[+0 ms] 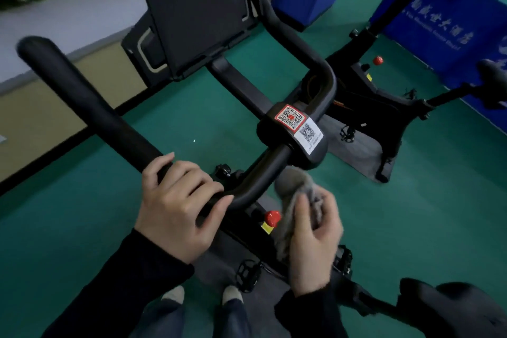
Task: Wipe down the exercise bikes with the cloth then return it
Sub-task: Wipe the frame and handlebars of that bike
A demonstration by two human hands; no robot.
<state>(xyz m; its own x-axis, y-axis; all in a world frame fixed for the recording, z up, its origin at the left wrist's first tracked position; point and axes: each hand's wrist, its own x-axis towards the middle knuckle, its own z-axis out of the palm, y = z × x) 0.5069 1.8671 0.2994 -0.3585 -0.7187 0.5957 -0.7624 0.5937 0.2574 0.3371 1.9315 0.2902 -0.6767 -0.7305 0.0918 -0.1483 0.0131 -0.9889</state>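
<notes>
While our left hand (175, 206) grips the handlebar (90, 107) and our right hand (315, 239) clutches the cloth (292, 186), two QR stickers (299, 125) sit just beyond.

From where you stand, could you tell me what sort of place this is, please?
Likely a gym or fitness room: a spin bike's handlebar, a second bike on green flooring, and a blue lettered banner.
</notes>
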